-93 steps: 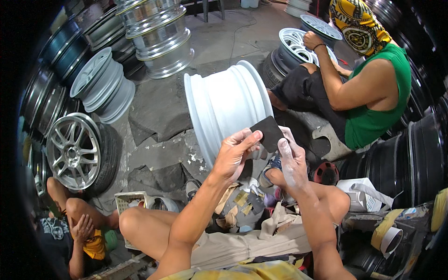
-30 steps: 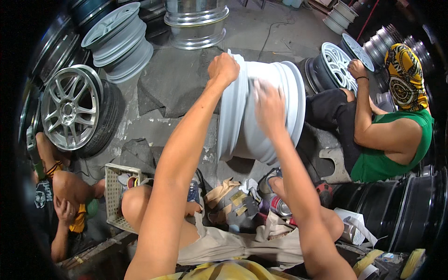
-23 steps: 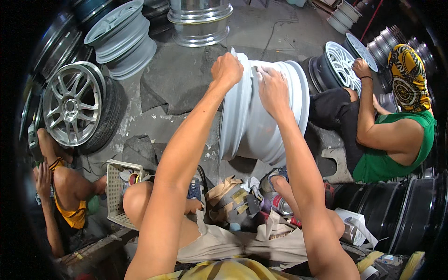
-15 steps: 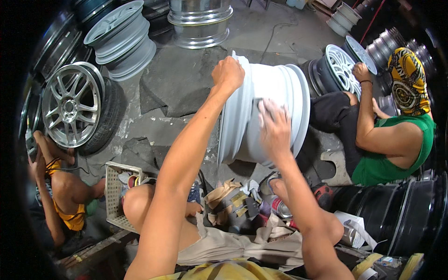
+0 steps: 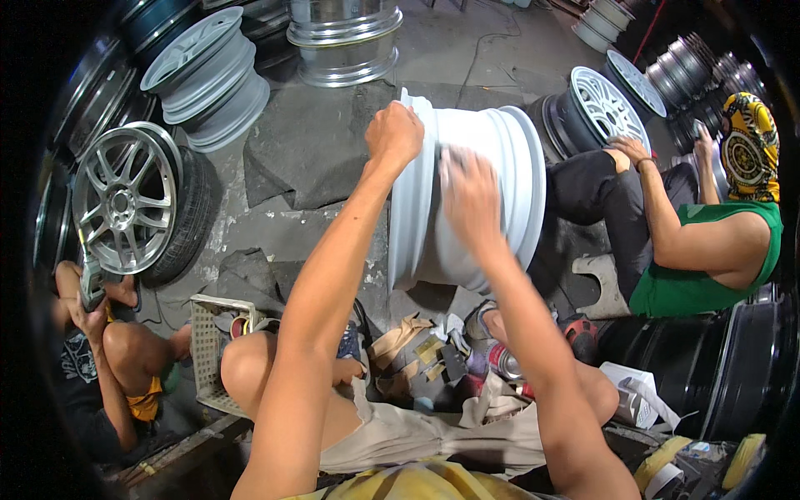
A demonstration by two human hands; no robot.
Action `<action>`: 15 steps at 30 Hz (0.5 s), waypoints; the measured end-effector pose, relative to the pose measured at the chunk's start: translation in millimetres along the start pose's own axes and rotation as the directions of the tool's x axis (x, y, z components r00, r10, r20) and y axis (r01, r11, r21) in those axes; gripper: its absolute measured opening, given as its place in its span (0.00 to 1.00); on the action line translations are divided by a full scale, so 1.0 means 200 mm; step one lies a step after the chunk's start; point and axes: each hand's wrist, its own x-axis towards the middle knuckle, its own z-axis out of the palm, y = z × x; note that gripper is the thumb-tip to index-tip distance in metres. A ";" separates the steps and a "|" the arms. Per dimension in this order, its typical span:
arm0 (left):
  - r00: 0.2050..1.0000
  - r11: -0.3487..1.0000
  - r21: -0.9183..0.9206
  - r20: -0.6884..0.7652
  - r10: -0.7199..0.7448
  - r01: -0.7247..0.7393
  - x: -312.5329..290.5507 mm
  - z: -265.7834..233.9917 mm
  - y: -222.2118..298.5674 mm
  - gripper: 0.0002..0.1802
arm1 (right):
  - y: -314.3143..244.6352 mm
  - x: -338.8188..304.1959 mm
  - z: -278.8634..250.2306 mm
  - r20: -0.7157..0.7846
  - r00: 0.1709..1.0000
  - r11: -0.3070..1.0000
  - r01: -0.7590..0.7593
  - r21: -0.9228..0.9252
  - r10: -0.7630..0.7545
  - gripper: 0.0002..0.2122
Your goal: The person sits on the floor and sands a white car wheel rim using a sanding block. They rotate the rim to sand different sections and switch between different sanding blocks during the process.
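- White and matt-looking, the wheel rim [image 5: 446,250] stands on edge directly in front of the person, its two lips facing left and right; what props it underneath is hard to make out.
- The left hand [image 5: 395,133] is clenched over the left lip, near its top. That seems a sound anchor: a firm hold there should stop the rim rolling under each stroke.
- The right hand [image 5: 471,192] lies over the barrel, just inside that lip, and is blurred. I cannot tell whether its fingers grip a pad or only press flat.
- Rubbing looks like the step in hand. Even, light pressure spread across several fingers should suit the curve; one fingertip bearing down could leave a groove.
- Overlapping strokes would help, with extra care in the step beside the left lip, where a flat touch may skip the corner.
- Turning the rim a little between patches would keep the worked area uppermost and well lit.
- A co-worker [image 5: 700,250] sits to the right, one dark-trousered leg [image 5: 579,187] near the right lip, so wide sideways sweeps call for caution.
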 end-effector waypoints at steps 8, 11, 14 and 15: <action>0.997 0.998 0.054 0.064 -0.031 0.027 0.12 0.02 -0.03 0.21 | 0.12 0.08 0.09 -0.002 1.000 1.000 0.010 0.005 -0.010 0.12; 0.999 0.997 0.060 0.031 -0.042 0.040 0.12 0.02 -0.02 0.21 | 0.06 -0.20 -0.08 -0.054 0.997 0.994 0.049 -0.096 -0.055 0.15; 1.000 0.999 0.054 0.023 0.004 -0.006 0.07 0.05 0.00 0.21 | 0.13 -0.02 -0.11 0.051 0.998 0.989 0.040 -0.145 -0.033 0.16; 1.000 0.999 0.045 0.027 0.001 -0.002 0.07 0.05 0.02 0.20 | 0.19 0.11 -0.09 0.110 0.994 0.990 0.022 -0.140 -0.007 0.16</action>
